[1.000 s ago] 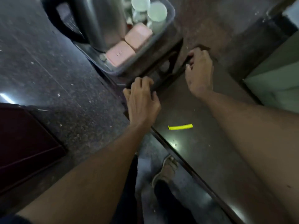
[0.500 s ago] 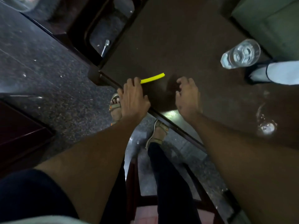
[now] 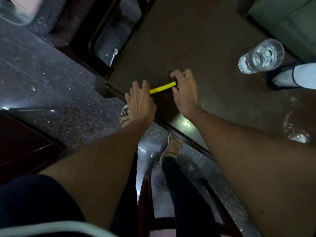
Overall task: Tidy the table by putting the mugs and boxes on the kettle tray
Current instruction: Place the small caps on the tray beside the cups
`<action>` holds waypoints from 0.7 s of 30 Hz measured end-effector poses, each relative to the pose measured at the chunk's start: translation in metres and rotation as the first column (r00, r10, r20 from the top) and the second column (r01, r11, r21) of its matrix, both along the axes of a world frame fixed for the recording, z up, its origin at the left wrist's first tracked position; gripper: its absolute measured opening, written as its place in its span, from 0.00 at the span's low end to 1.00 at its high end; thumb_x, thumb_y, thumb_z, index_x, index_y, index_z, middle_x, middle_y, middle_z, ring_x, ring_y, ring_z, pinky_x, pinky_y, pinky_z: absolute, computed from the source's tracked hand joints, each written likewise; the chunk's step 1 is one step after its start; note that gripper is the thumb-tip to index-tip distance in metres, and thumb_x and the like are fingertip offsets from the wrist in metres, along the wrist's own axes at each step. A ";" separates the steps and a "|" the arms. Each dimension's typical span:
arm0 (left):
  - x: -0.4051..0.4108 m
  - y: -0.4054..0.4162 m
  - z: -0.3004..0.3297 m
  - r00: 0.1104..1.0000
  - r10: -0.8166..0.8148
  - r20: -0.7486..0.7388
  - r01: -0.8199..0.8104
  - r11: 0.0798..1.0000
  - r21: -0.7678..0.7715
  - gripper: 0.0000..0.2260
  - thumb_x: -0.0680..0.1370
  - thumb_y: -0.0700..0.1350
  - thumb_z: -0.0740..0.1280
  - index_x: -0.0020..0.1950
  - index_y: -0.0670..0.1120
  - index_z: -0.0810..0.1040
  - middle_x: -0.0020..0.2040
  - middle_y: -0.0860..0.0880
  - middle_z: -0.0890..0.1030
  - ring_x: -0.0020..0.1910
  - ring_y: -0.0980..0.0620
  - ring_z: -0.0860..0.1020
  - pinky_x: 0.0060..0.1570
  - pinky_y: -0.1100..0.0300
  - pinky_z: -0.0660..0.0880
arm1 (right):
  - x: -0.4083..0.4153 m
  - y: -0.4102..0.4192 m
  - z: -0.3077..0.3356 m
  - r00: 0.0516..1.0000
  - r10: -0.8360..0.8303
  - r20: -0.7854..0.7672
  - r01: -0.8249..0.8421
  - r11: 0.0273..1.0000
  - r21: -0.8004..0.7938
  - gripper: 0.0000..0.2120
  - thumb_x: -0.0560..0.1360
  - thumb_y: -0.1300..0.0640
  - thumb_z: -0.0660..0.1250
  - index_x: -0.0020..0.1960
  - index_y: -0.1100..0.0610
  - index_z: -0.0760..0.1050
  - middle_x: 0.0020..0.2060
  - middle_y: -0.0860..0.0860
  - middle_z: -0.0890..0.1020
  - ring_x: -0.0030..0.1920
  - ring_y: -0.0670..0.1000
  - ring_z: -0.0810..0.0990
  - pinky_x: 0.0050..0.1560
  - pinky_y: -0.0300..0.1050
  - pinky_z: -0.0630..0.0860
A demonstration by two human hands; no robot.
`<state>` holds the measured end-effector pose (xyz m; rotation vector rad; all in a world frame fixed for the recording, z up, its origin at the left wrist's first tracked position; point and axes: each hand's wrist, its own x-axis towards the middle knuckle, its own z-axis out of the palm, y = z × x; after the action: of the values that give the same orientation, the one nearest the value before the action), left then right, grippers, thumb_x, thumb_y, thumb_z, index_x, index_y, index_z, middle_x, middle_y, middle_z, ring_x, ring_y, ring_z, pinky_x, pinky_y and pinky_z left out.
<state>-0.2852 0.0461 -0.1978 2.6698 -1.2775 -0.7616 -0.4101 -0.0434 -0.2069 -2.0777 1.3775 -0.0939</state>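
Only a blurred corner of the clear kettle tray (image 3: 16, 17) shows at the top left, with a pink box (image 3: 25, 4) in it. No mug is in view. On the dark brown table (image 3: 196, 40) lies a yellow strip (image 3: 162, 87) near the front edge. My left hand (image 3: 141, 101) rests palm down at the table edge, its fingertips over the strip's left end. My right hand (image 3: 185, 93) curls around the strip's right end, thumb below and fingers above.
A glass of water (image 3: 261, 56) stands at the right, beside a white cloth with dark trim (image 3: 294, 76). Wet marks (image 3: 297, 134) lie near the right edge. A spoon (image 3: 113, 55) lies below the table's left gap. My sandalled feet are on the speckled floor.
The view swung away from the kettle tray toward the near part of the table. Both hands came to the yellow strip; the right hand moved forward and closed on its right end.
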 end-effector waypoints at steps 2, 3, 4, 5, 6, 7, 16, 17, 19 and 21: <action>0.003 -0.002 -0.003 1.000 0.014 -0.006 -0.014 1.000 0.019 0.12 0.79 0.37 0.66 0.60 0.48 0.74 0.60 0.44 0.72 0.59 0.38 0.75 0.63 0.44 0.67 | 0.007 0.001 -0.003 1.000 0.013 -0.015 -0.013 1.000 -0.010 0.17 0.73 0.69 0.68 0.58 0.53 0.76 0.56 0.54 0.72 0.49 0.56 0.79 0.52 0.50 0.79; 0.004 -0.002 -0.004 1.000 0.008 -0.014 -0.008 1.000 0.019 0.11 0.79 0.36 0.65 0.59 0.48 0.74 0.60 0.44 0.73 0.58 0.38 0.75 0.62 0.45 0.67 | 0.008 0.002 -0.005 1.000 0.009 -0.029 -0.009 1.000 -0.011 0.15 0.73 0.69 0.68 0.55 0.53 0.76 0.55 0.53 0.72 0.48 0.56 0.78 0.51 0.50 0.78; 0.006 -0.003 -0.003 1.000 0.000 -0.017 0.000 1.000 0.010 0.11 0.79 0.36 0.64 0.58 0.49 0.74 0.59 0.44 0.73 0.58 0.39 0.75 0.61 0.45 0.67 | 0.011 0.001 -0.005 0.999 0.005 -0.044 -0.006 1.000 -0.014 0.14 0.73 0.68 0.67 0.54 0.54 0.77 0.53 0.54 0.73 0.47 0.56 0.78 0.50 0.51 0.78; 0.010 -0.006 -0.002 1.000 -0.007 -0.014 0.007 1.000 -0.006 0.11 0.79 0.36 0.64 0.57 0.49 0.74 0.58 0.45 0.73 0.57 0.39 0.75 0.60 0.46 0.67 | 0.015 -0.003 -0.003 0.998 0.007 -0.061 -0.008 1.000 -0.021 0.12 0.73 0.68 0.67 0.53 0.54 0.78 0.53 0.54 0.73 0.47 0.57 0.78 0.49 0.52 0.78; 0.016 -0.009 0.001 1.000 -0.007 -0.009 0.007 1.000 -0.026 0.11 0.78 0.36 0.64 0.57 0.50 0.74 0.58 0.45 0.73 0.57 0.39 0.76 0.58 0.46 0.67 | 0.020 -0.010 0.000 0.997 0.016 -0.078 -0.019 0.999 -0.030 0.12 0.73 0.68 0.67 0.52 0.54 0.79 0.52 0.54 0.74 0.47 0.58 0.79 0.49 0.53 0.78; 0.024 -0.015 0.007 1.000 -0.002 -0.003 0.002 0.998 -0.056 0.11 0.78 0.36 0.64 0.57 0.50 0.74 0.57 0.46 0.74 0.56 0.40 0.76 0.57 0.47 0.67 | 0.028 -0.019 0.007 0.996 0.032 -0.084 -0.036 0.998 -0.045 0.12 0.73 0.68 0.67 0.51 0.54 0.79 0.52 0.55 0.74 0.46 0.59 0.79 0.49 0.53 0.78; 0.159 -0.110 0.097 0.985 0.127 0.116 -0.078 0.931 -0.358 0.10 0.79 0.42 0.65 0.60 0.49 0.74 0.60 0.46 0.74 0.61 0.40 0.75 0.60 0.44 0.67 | 0.182 -0.138 0.117 0.984 0.176 0.004 -0.165 0.932 -0.324 0.10 0.74 0.65 0.67 0.54 0.54 0.78 0.53 0.58 0.75 0.50 0.62 0.79 0.50 0.55 0.77; 0.175 -0.116 0.106 0.982 0.144 0.120 -0.087 0.916 -0.392 0.10 0.79 0.42 0.65 0.60 0.49 0.75 0.61 0.46 0.75 0.61 0.40 0.76 0.60 0.44 0.68 | 0.201 -0.146 0.127 0.981 0.196 0.011 -0.180 0.920 -0.349 0.11 0.74 0.65 0.67 0.54 0.54 0.78 0.54 0.58 0.75 0.51 0.62 0.79 0.51 0.55 0.77; 0.206 -0.121 0.122 0.973 0.182 0.141 -0.102 0.888 -0.448 0.09 0.80 0.42 0.65 0.60 0.48 0.76 0.60 0.45 0.76 0.59 0.39 0.76 0.60 0.44 0.69 | 0.235 -0.156 0.144 0.970 0.242 0.026 -0.215 0.901 -0.376 0.11 0.75 0.65 0.66 0.55 0.54 0.77 0.55 0.58 0.74 0.52 0.62 0.78 0.53 0.55 0.77; 0.234 -0.121 0.131 0.961 0.227 0.160 -0.126 0.870 -0.477 0.10 0.80 0.41 0.65 0.61 0.48 0.76 0.61 0.46 0.76 0.59 0.40 0.76 0.60 0.45 0.69 | 0.266 -0.160 0.155 0.959 0.281 0.032 -0.248 0.889 -0.386 0.12 0.75 0.65 0.65 0.56 0.54 0.77 0.55 0.59 0.74 0.53 0.63 0.78 0.54 0.57 0.77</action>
<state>-0.0509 -0.0744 -0.0664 2.4612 -1.0606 -0.1196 -0.1438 -0.2032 -0.0518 -2.5307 1.0713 -0.3575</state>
